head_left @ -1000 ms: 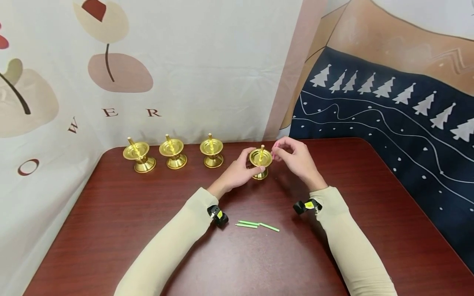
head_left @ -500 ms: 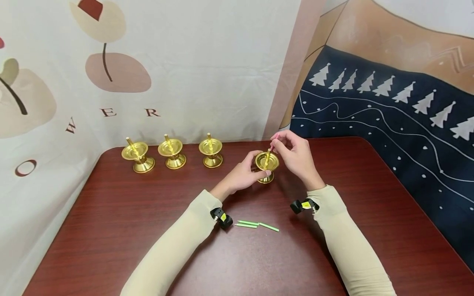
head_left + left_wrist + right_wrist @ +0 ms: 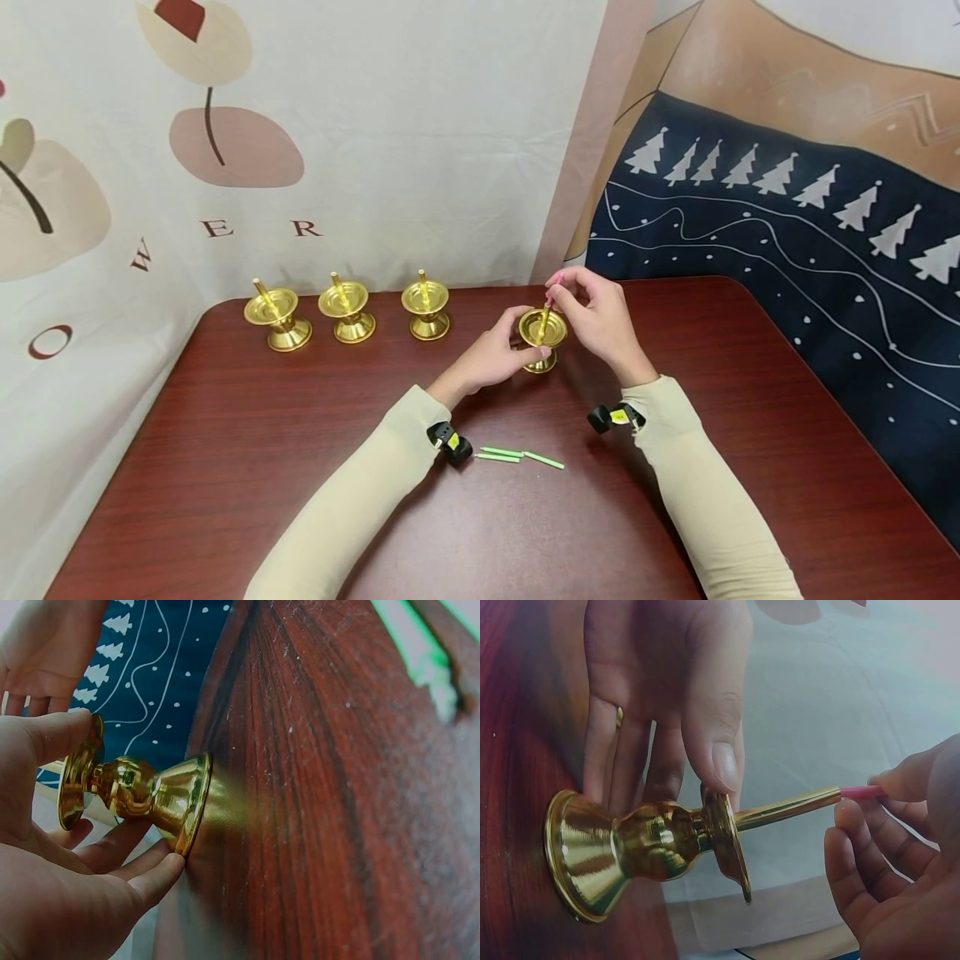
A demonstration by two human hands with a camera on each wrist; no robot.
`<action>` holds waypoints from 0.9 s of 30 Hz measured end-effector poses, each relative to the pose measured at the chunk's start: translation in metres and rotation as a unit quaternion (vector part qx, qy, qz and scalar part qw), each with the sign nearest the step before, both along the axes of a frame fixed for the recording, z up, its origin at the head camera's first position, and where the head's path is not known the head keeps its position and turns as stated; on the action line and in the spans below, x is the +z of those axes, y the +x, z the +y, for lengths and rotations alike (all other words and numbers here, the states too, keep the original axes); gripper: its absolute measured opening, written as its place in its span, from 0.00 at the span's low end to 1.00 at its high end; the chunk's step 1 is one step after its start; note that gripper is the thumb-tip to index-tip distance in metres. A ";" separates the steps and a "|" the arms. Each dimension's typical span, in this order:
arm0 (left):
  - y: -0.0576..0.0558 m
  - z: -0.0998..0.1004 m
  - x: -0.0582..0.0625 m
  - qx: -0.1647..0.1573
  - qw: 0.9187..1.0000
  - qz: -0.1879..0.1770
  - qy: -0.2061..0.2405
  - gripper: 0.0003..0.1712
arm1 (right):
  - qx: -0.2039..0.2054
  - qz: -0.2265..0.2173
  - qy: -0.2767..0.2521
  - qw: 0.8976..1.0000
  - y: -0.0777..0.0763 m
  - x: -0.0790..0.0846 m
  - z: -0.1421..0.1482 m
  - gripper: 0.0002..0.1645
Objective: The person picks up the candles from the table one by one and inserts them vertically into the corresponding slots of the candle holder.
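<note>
My left hand (image 3: 491, 352) grips a brass candle holder (image 3: 656, 844) at the table's back, thumb on the dish rim and fingers behind the stem. In the left wrist view its flared base (image 3: 184, 802) is at the tabletop. My right hand (image 3: 602, 321) pinches a thin pink candle (image 3: 861, 792) between thumb and fingers. In the right wrist view, the candle's lower end meets the top of the holder's upright tube (image 3: 791, 808). How deep it sits in the tube I cannot tell. The fingers hide most of the candle.
Three matching brass candle holders, including the nearest one (image 3: 425, 307), stand along the back edge to the left. Three thin green candles (image 3: 501, 457) lie on the dark red wooden table (image 3: 300, 467) between my forearms. Printed cloths (image 3: 420, 142) hang behind the table.
The left hand has shifted the holder slightly right and toward me. My right hand has brought the pink candle from beside the dish to the tip of the tube.
</note>
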State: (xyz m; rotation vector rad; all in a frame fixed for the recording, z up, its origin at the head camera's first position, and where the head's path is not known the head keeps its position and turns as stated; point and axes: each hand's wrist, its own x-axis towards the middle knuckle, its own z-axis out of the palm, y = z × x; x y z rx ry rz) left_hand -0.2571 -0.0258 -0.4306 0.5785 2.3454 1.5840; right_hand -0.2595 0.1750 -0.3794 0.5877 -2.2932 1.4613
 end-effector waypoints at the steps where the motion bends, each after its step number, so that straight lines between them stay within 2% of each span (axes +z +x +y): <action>1: 0.000 0.000 0.000 0.000 1.000 0.000 -0.002 0.42 | -0.001 0.006 0.007 1.000 0.000 0.000 0.000 0.05; 12: 0.001 -0.001 0.002 0.001 1.000 0.001 -0.010 0.42 | -0.010 0.086 0.082 0.993 0.001 0.002 -0.001 0.04; 27: -0.001 -0.002 0.000 -0.003 1.000 -0.003 -0.006 0.43 | -0.018 0.114 0.134 0.984 0.002 0.006 0.000 0.03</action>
